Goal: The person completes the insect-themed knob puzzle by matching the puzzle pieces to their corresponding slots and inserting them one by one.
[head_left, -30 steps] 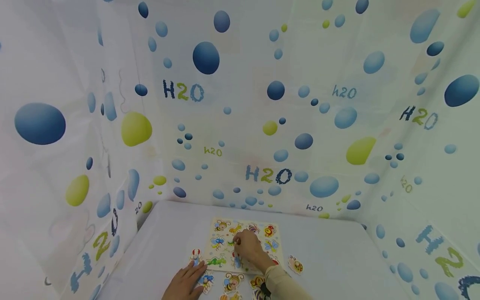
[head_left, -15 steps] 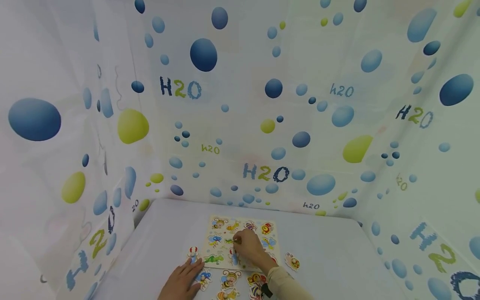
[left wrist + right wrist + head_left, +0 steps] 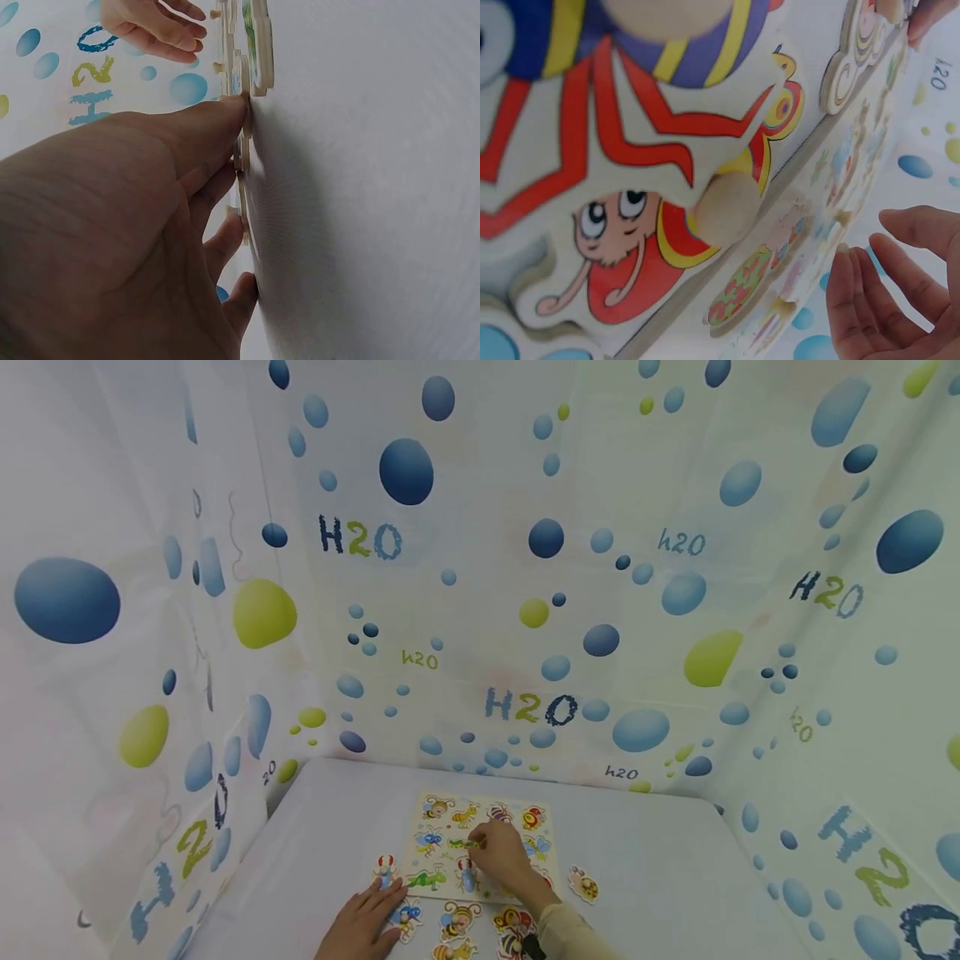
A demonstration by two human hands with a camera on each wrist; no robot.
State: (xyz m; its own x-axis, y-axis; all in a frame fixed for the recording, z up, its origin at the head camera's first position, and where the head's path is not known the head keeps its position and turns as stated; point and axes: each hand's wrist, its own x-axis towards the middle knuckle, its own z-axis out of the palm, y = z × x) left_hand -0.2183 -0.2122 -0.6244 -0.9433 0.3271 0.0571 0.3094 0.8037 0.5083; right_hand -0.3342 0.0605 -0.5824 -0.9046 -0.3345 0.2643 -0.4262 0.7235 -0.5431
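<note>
The left hand (image 3: 362, 922) lies flat, its fingertips at the near left corner of the puzzle board (image 3: 483, 802). It rests over a red-and-blue beetle piece (image 3: 386, 867) and a blue fly piece (image 3: 407, 920); in the left wrist view its thumb touches a wooden piece's edge. Over the middle of the board hovers the right hand (image 3: 501, 856), fingers bent down beside a green caterpillar (image 3: 456, 843). In the right wrist view the right thumb and fingers (image 3: 855, 300) stand apart, with nothing visible between them. Whether a fingertip touches the caterpillar is hidden.
Loose knobbed pieces lie before the board: a bee (image 3: 459, 920), a butterfly (image 3: 682, 225) and a spider (image 3: 607, 127) overlapping it. A ladybug piece (image 3: 584, 885) lies right of the board. A patterned curtain (image 3: 480, 568) encloses the white table (image 3: 637, 843).
The right fingertips have shifted slightly over the caterpillar, and more of its green shows beside them. The left hand stays in place; the head view has moved a little.
</note>
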